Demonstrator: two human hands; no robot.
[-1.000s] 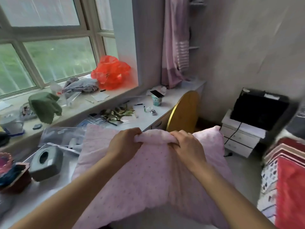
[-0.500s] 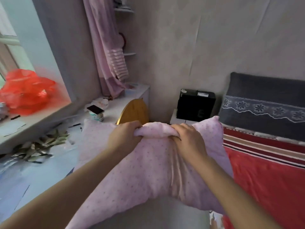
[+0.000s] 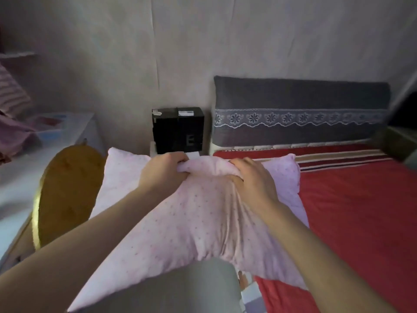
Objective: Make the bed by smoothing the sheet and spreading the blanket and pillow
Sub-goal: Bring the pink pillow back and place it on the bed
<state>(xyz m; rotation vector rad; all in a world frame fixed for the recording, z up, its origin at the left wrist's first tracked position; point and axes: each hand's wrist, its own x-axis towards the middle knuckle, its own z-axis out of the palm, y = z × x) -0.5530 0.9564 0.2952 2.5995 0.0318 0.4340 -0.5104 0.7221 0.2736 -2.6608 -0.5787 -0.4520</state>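
Ahead of you the red sheet (image 3: 361, 222) lies flat over the bed, with a striped band (image 3: 338, 158) across its far end. Beyond that end a grey cushion (image 3: 300, 96) with a lace flower trim stands against the plain wall (image 3: 180, 53). Just left of the sheet's far corner sits a black box (image 3: 178, 129). Further left of the sheet are a round yellow chair back (image 3: 65, 190) and a white counter (image 3: 15, 177).

You hold the pink dotted pillow (image 3: 180, 227) over the sheet's left edge, its right corner overlapping the striped band. Whether it touches the sheet cannot be told. Your left hand (image 3: 162, 175) and right hand (image 3: 252, 179) sit close together at the middle of its top edge. The left fingers (image 3: 178, 158) and right fingers (image 3: 239, 161) are curled tight over a bunched fold of the fabric, clamping it between them.
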